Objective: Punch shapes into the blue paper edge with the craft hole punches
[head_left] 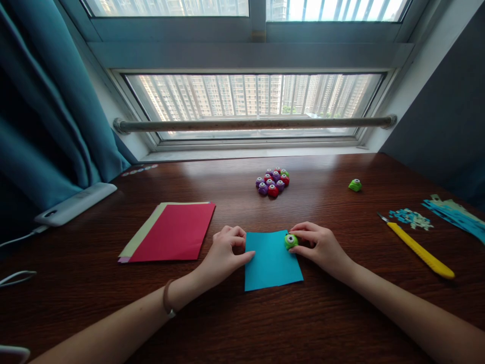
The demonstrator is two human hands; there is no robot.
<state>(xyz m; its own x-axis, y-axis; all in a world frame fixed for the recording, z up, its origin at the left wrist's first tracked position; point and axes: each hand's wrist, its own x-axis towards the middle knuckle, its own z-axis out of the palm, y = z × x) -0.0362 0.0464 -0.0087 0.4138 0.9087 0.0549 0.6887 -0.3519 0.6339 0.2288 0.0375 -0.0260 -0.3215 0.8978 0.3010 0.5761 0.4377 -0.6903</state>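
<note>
A square sheet of blue paper [270, 265] lies in front of me on the dark wooden table. At its left edge, my left hand [229, 253] pinches the paper between thumb and fingers. My right hand [316, 245] grips a small green craft punch [291, 241] by its sides, at the sheet's upper right edge. The punch's face with a dark flower-like shape is turned toward me. Whether the paper sits inside the punch's slot, I cannot tell.
Red and pale green paper sheets [172, 232] lie stacked at left. Several purple, red and green punches [273, 183] cluster at the back; another green punch [355, 185] stands right. A yellow craft knife [422, 250], paper bits [411, 218] and blue strips [454, 215] lie farther right.
</note>
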